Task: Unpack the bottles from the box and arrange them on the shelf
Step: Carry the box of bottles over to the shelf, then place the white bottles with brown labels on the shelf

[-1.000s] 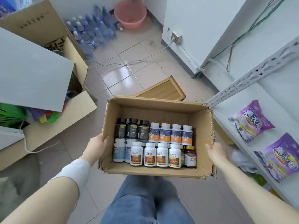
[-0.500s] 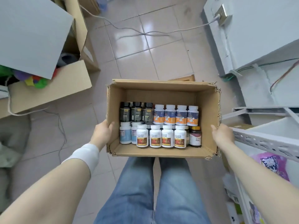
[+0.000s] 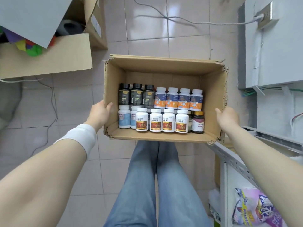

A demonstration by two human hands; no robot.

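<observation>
Head view looks straight down on an open cardboard box [image 3: 164,66] held above a tiled floor [image 3: 180,38], over the person's jeans-clad legs [image 3: 155,185]. The left hand [image 3: 99,114] grips the box's left wall, thumb hooked over the rim to the inside; its other fingers wrap the outer face and are hidden, so their spread cannot be told. The right hand [image 3: 227,117] clasps the box's right wall, thumb tip at the rim, remaining fingers behind the cardboard and out of sight. A white cuff [image 3: 80,136] sits on the left wrist.

Inside the box, bottles stand upright in the half nearest the person; the far half of the box floor is bare. The far row holds 3 dark bottles [image 3: 136,94] at the box's left and 4 white bottles with blue-and-orange labels [image 3: 178,99] toward its right. The near row holds 2 pale-blue-labelled bottles [image 3: 124,117] by the left wall, 4 white bottles with red labels [image 3: 162,121] in the middle, and 1 brown bottle with a gold cap [image 3: 198,122] by the right wall.

A grey metal shelf [image 3: 232,161] lies right of the box and nearer the person, its corner just beside the box's near-right corner, with a purple packet [image 3: 255,208] on it. A larger open carton [image 3: 49,59] stands on the floor to the box's left.
</observation>
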